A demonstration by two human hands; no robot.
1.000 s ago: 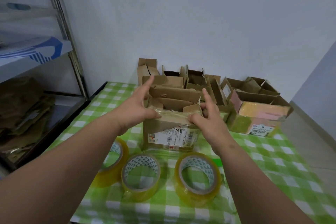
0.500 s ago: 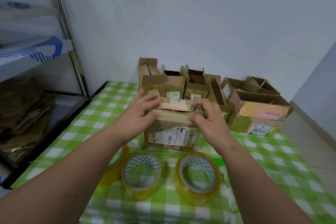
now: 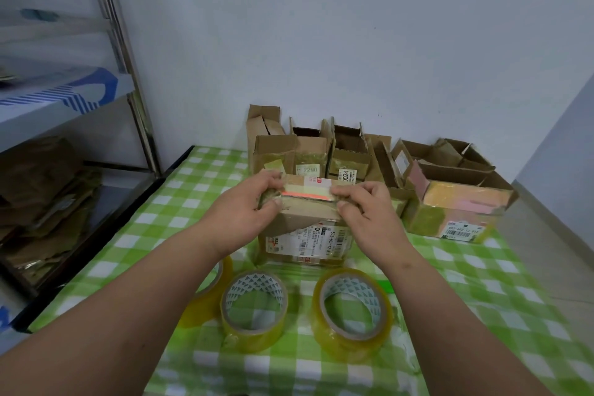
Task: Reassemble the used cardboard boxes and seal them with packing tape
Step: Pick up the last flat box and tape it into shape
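Both hands pinch folded top flaps of cardboard box: left hand at 9 o'clock end, right hand at 3; seam runs left-right; tape roll nearer right hand.

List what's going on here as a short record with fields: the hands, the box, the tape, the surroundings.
left hand: grips left end of box top
right hand: grips right end of box top
box: on table, flaps folded shut, not yet taped
tape rolls: three, near edge, untouched
other boxes: open, at back by wall
table: green checked cloth
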